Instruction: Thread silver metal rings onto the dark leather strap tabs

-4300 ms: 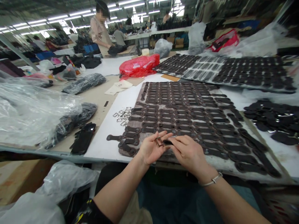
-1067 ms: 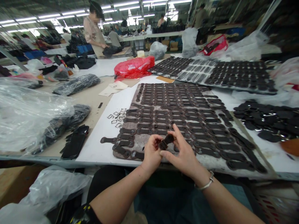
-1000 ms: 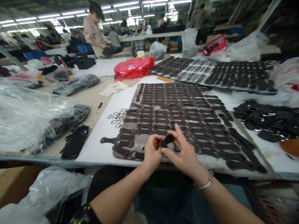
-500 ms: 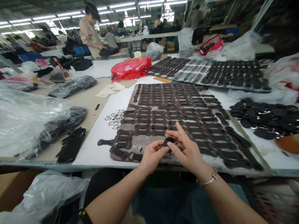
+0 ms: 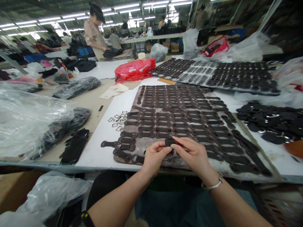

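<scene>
Both my left hand (image 5: 155,156) and my right hand (image 5: 193,154) pinch one dark leather tab (image 5: 169,142) between thumbs and fingers, just above the near part of a board. The tab looks folded over, with a rounded end facing up; its lower part is hidden by my fingers. Rows of similar dark tabs with rounded ends (image 5: 163,129) cover the grey board (image 5: 151,143) under my hands. Left of the board lies a small heap of metal rectangular rings (image 5: 117,121). One tab (image 5: 109,144) sticks out past the board's left edge.
A pile of black round-ended pieces with metal fittings (image 5: 272,121) lies at right. Behind stands another covered board (image 5: 213,75), near a red plastic bag (image 5: 134,69). Clear plastic bags (image 5: 35,123) and a black phone (image 5: 75,146) lie at left. A co-worker (image 5: 96,34) stands across the table.
My right hand's raised fingers have come down and closed onto the tab beside my left hand. The whole view has shifted slightly.
</scene>
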Demonstrator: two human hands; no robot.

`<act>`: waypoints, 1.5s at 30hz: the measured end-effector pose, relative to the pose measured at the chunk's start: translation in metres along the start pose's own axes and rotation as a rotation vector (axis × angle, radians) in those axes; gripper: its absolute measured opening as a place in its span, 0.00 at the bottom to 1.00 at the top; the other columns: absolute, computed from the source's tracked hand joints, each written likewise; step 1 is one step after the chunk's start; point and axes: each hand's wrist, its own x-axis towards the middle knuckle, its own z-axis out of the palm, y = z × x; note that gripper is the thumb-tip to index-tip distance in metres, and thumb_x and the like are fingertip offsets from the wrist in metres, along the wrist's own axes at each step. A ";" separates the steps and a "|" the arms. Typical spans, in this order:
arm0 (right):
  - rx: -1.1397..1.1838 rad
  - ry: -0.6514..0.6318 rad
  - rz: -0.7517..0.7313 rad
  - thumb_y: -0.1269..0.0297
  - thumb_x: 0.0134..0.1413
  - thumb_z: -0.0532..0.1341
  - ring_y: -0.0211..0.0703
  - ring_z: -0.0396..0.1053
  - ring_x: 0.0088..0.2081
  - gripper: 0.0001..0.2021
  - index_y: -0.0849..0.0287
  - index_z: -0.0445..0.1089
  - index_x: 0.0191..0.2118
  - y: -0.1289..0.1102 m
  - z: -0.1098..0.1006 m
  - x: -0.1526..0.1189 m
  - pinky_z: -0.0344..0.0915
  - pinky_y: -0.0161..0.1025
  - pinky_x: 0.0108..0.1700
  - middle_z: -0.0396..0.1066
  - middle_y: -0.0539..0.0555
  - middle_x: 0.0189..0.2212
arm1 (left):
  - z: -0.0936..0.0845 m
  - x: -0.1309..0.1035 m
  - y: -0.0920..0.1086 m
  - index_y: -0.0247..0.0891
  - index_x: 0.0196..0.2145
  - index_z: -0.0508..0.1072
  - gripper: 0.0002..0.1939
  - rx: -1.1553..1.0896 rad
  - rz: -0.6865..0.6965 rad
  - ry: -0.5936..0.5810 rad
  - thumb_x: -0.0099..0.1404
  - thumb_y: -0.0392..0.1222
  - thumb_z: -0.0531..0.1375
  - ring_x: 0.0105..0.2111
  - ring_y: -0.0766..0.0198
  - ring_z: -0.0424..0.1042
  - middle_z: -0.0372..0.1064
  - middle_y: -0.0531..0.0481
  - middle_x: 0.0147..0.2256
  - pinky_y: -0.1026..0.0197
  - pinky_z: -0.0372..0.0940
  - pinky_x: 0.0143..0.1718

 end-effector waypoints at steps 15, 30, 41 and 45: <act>-0.003 0.049 0.045 0.65 0.51 0.64 0.44 0.73 0.34 0.08 0.53 0.76 0.39 0.001 0.003 -0.001 0.72 0.40 0.36 0.76 0.52 0.34 | 0.002 -0.001 -0.002 0.32 0.30 0.75 0.09 0.013 -0.010 0.014 0.51 0.39 0.67 0.26 0.69 0.70 0.73 0.51 0.25 0.65 0.64 0.34; 0.045 0.054 0.155 0.62 0.50 0.64 0.43 0.72 0.31 0.06 0.55 0.76 0.35 0.004 0.007 -0.003 0.70 0.39 0.32 0.75 0.53 0.31 | 0.003 -0.001 -0.004 0.33 0.27 0.73 0.10 0.016 -0.010 0.034 0.49 0.40 0.68 0.25 0.68 0.69 0.72 0.52 0.23 0.64 0.64 0.33; 0.288 0.066 0.414 0.59 0.43 0.68 0.43 0.72 0.26 0.11 0.61 0.76 0.32 0.000 0.006 0.002 0.71 0.38 0.27 0.76 0.54 0.27 | 0.002 0.001 0.002 0.38 0.39 0.77 0.14 0.167 0.174 0.076 0.52 0.38 0.66 0.36 0.63 0.71 0.75 0.49 0.34 0.61 0.65 0.42; 0.284 0.054 0.386 0.59 0.43 0.68 0.41 0.70 0.24 0.13 0.61 0.76 0.35 0.000 0.007 0.003 0.70 0.37 0.26 0.74 0.52 0.24 | -0.001 0.002 0.003 0.41 0.38 0.78 0.13 0.266 0.222 0.107 0.53 0.37 0.65 0.39 0.60 0.72 0.76 0.49 0.37 0.58 0.64 0.47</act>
